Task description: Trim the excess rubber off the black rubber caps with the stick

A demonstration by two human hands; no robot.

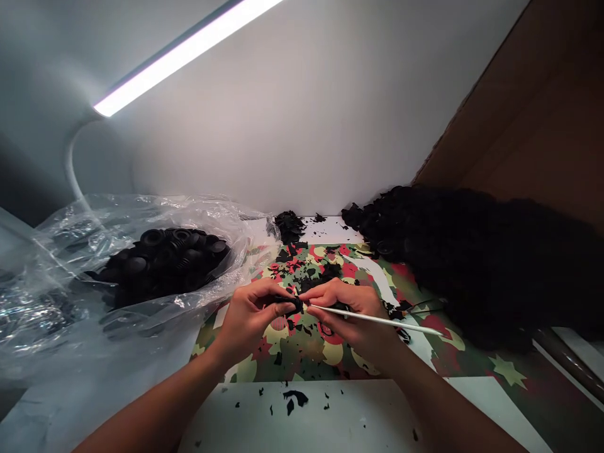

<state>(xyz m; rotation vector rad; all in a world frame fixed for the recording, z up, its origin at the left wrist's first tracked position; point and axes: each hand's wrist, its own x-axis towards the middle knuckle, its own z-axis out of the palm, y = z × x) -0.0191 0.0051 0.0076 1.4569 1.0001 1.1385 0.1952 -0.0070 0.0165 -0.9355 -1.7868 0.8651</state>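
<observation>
My left hand [246, 319] pinches a small round black rubber part [295, 305] between thumb and fingers, above the middle of the patterned sheet. Close against it, my right hand [363, 308] is closed around a slim white stick-like tool [391, 322]. The tool's long end points out to the right, and its working tip is too small to make out. The fingertips of the right hand meet the edge of the black part. Black rubber scraps [325, 275] lie scattered just beyond both hands.
At the left, a clear plastic bag [202, 204] holds several ridged round black parts [174, 261]. A large black heap [495, 264] fills the right side, beside a cardboard wall [533, 119]. A lit lamp [189, 56] hangs overhead. Scraps dot the patterned sheet [255, 371] and white surface [250, 434].
</observation>
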